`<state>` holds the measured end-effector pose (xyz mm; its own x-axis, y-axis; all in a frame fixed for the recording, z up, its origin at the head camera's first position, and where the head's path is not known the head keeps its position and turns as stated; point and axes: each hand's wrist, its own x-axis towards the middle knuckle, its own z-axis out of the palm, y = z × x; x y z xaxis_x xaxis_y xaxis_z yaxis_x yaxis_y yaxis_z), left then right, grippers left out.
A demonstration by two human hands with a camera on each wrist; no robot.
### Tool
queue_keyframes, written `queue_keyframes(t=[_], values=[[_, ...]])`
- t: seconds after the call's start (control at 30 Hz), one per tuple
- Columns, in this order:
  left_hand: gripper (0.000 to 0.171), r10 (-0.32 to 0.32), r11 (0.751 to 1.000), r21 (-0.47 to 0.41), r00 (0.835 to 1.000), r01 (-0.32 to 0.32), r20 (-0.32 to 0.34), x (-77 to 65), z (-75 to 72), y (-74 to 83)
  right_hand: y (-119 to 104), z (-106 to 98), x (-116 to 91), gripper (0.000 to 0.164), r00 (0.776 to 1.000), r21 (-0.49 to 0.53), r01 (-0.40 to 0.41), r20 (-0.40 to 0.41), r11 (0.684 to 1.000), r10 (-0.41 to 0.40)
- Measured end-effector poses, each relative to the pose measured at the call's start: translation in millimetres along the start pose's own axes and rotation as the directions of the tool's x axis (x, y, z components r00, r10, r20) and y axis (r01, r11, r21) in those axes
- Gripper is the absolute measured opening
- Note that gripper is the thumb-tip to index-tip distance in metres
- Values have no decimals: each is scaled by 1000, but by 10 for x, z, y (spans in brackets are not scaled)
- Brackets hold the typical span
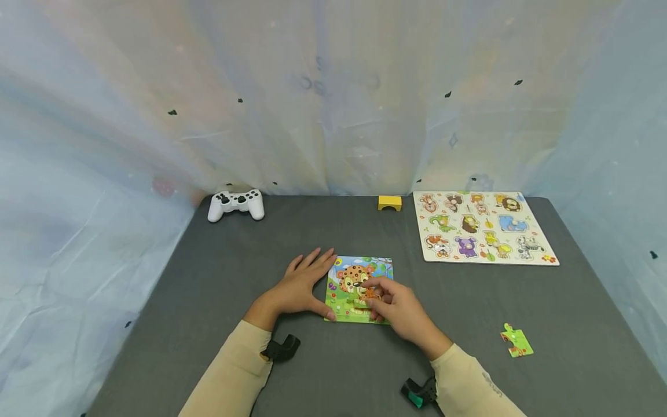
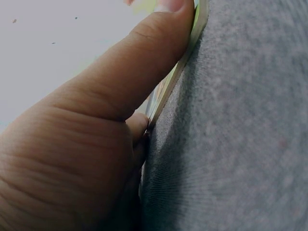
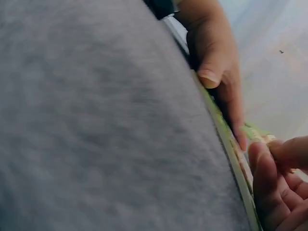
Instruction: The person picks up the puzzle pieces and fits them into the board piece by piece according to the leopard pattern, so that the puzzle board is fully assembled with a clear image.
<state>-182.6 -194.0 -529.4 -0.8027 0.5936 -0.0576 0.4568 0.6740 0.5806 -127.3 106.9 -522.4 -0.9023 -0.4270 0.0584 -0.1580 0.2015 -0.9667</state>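
Note:
A square jigsaw board [image 1: 341, 308] with a spotted leopard picture lies on the dark table. My left hand [image 1: 298, 291] rests at its left edge, fingers spread and straight, the thumb on the lower left corner. Between thumb and index finger, my right hand [image 1: 400, 308] pinches a green puzzle piece [image 1: 361, 303] over the board's lower middle. The right wrist view shows this puzzle piece [image 3: 255, 131] tilted above the board's surface. Partly covered by the right fingers, the board's lower right is hard to make out. A loose green puzzle piece [image 1: 517, 341] lies to the right.
Toward the back left sits a white game controller [image 1: 237, 204]. A yellow arch block [image 1: 389, 202] stands at the back edge. At the back right lies a white animal peg puzzle [image 1: 453, 243]. Pale curtains [image 1: 323, 116] hang behind the grey table [image 1: 333, 370].

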Motion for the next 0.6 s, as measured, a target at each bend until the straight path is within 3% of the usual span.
queue_keyframes(t=[0.43,0.53,0.6], values=[[137,-34,999,30,999,33,29,11,-48,44,-8,72,-18,33,999,33,-42,-15,999,43],[137,-39,999,30,999,38,31,6,-55,59,-21,92,-26,35,999,-15,-43,-19,999,43],[137,-36,999,29,999,35,28,6,-49,57,-32,97,-31,33,999,-109,-17,-38,994,13]])
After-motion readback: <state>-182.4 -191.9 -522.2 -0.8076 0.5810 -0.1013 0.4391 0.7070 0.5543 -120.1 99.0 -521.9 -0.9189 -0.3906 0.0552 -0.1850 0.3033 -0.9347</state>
